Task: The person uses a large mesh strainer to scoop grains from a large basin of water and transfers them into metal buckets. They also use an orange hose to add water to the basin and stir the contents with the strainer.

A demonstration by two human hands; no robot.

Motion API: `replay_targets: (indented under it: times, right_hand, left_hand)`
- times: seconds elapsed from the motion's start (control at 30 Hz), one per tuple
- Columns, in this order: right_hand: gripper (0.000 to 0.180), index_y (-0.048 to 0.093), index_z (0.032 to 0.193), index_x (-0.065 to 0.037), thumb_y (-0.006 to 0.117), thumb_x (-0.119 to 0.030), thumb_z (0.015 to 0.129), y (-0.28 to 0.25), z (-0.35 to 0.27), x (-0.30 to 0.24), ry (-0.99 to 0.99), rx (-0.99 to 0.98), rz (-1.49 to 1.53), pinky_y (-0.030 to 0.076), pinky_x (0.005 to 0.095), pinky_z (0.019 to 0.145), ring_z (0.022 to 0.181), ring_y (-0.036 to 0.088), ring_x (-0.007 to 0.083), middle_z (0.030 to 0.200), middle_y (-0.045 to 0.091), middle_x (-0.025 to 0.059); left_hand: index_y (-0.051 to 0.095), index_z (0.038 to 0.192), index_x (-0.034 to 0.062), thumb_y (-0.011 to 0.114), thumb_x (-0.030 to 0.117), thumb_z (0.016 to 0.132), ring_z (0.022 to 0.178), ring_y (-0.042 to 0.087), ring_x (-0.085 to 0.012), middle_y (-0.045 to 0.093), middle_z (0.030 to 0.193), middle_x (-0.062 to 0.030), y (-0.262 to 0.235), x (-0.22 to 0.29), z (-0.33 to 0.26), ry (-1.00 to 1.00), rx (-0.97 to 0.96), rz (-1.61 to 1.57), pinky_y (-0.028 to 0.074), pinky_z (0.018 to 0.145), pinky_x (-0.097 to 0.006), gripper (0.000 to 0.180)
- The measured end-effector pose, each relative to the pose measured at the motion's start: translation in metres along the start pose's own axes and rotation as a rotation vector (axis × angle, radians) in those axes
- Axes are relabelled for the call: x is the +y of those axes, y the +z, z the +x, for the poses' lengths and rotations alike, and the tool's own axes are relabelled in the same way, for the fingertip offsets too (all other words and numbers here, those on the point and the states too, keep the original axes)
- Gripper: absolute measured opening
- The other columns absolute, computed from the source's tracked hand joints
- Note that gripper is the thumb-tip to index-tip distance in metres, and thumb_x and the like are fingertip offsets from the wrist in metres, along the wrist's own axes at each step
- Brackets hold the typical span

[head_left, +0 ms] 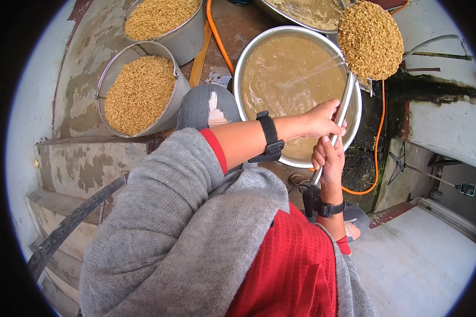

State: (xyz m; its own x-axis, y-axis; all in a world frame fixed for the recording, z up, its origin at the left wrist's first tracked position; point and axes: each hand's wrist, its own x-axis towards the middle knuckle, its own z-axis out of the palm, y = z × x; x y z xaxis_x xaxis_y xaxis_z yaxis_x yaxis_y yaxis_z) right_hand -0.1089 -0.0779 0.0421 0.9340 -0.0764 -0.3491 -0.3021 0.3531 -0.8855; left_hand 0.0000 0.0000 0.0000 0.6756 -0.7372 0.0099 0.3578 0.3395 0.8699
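Both my hands grip the metal handle of a long-handled skimmer (348, 95). My left hand (322, 119) is closed round it higher up, nearer the head. Just below, my right hand (329, 158) wraps the lower part of the handle. Wet golden grain (371, 39) is heaped on the skimmer's round head and hides it. The head is raised over the far right rim of a wide metal basin (240, 74). Cloudy brown water (288, 66) fills the basin. A thin stream of water (322, 67) shoots from beside the head into it.
Two metal buckets of grain, a near one (181, 90) and a far one (188, 45), stand at the left. Another basin (296, 22) with grain lies behind. An orange hose (220, 39) runs along the floor. Steps (90, 164) and a dark rail (79, 216) are at lower left.
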Motion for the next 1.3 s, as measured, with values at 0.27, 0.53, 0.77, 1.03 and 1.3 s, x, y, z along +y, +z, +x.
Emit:
replay_targets:
  times: [0.27,0.53,0.77,1.03,1.3]
  right_hand:
    - [0.021,0.036,0.114,-0.009,0.045,-0.010,0.095,0.002,0.001,0.001,0.002,0.006,0.015,0.034,0.0190,0.035,0.040,0.033,0.0050,0.055,0.032,-0.0040]
    - [0.015,0.040,0.108,-0.008,0.046,-0.012,0.095,0.001,0.002,0.002,-0.004,0.034,0.025,0.036,0.0195,0.036,0.044,0.037,0.0061,0.062,0.039,-0.0007]
    - [0.010,0.044,0.097,-0.007,0.045,-0.017,0.096,-0.007,0.003,-0.010,0.185,-0.090,0.306,0.034,0.0182,0.036,0.047,0.040,0.0068,0.072,0.045,0.0028]
    - [0.006,0.045,0.101,-0.009,0.043,-0.011,0.096,-0.002,0.007,-0.009,0.171,-0.066,0.427,0.026,0.0167,0.032,0.041,0.030,0.0023,0.061,0.034,-0.0034]
    - [0.008,0.047,0.102,-0.008,0.044,-0.008,0.094,-0.017,0.007,-0.007,0.187,0.032,0.360,0.024,0.0169,0.030,0.038,0.028,0.0025,0.058,0.032,-0.0052]
  left_hand:
    - [0.039,0.107,0.0003,0.066,-0.005,0.075,0.088,0.059,-0.0174,0.057,0.094,-0.0104,-0.003,-0.002,0.000,0.003,0.005,-0.026,0.051,0.077,-0.032,0.042]
    - [0.041,0.106,0.0006,0.067,-0.003,0.075,0.088,0.059,-0.0175,0.057,0.095,-0.0103,-0.003,-0.003,0.001,-0.011,0.008,-0.031,0.051,0.077,-0.032,0.041]
    - [0.042,0.106,0.0011,0.067,-0.003,0.075,0.091,0.059,-0.0179,0.057,0.097,-0.0109,-0.003,-0.001,-0.001,-0.056,0.025,-0.018,0.050,0.081,-0.031,0.040]
    - [0.044,0.106,-0.0016,0.068,0.001,0.075,0.092,0.060,-0.0186,0.059,0.099,-0.0117,-0.008,-0.006,0.003,-0.112,0.041,-0.044,0.049,0.084,-0.032,0.039]
    - [0.059,0.091,0.0015,0.064,0.018,0.082,0.075,0.063,-0.0198,0.064,0.081,-0.0098,-0.014,0.003,0.008,-0.151,-0.087,0.504,0.051,0.069,-0.034,0.019]
